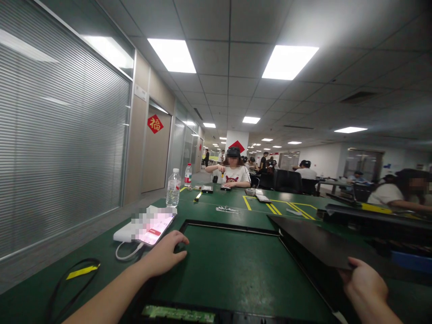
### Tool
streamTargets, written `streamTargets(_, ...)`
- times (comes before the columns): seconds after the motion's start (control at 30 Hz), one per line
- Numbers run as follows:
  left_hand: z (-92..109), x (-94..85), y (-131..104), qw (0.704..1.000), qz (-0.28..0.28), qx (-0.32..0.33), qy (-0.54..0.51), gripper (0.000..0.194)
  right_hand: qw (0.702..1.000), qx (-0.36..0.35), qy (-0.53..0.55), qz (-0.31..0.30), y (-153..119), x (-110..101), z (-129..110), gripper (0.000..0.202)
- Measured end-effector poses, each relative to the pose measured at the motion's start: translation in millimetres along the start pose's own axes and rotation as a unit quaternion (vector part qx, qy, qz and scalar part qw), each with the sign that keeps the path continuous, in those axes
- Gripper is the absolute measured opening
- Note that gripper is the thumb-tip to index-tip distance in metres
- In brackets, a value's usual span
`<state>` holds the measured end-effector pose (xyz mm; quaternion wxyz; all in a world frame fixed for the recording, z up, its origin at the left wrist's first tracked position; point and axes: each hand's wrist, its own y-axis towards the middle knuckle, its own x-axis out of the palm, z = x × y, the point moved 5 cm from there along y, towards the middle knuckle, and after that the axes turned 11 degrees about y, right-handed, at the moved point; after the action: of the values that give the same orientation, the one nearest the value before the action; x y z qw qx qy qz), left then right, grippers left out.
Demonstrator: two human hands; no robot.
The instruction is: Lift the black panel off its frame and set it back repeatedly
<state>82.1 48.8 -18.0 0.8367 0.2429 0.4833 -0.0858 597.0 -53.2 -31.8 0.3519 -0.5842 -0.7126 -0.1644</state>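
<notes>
A thin black panel [313, 243] is raised at a slant over the right side of a black rectangular frame [232, 227]. My right hand [366, 281] grips the panel's near edge, thumb on top and the other fingers mostly hidden beneath. The frame lies flat, with green tabletop showing through its opening. At its left side, my left hand [170, 252] rests with thumb and fingers apart and slightly curled, holding nothing. Along the near edge of the frame is a green circuit board [178, 313], partly cut off by the bottom of the view.
Left of the frame lie a lit phone [157, 227] with a white cable [126, 257] and a black strap [60, 292]. Beyond stand two bottles, one a clear water bottle [173, 189]. A person [236, 175] sits opposite with a screwdriver; dark panels [364, 220] lie right.
</notes>
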Motion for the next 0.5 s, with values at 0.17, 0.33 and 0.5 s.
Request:
streamTargets(0.17,0,0.8,1,1.0,-0.001,0.001,-0.004,0.029,1.0,0.024,-0.018,0.005,8,-4,7,0.024)
streamTargets(0.33,1,-0.2,1,1.0,0.0,0.008,-0.004,0.029,0.999,0.03,-0.036,0.021,15,-8,11,0.024)
streamTargets(0.5,2,-0.6,1,1.0,0.0,0.011,-0.005,0.028,0.998,0.051,-0.032,0.004,34,-11,21,0.024)
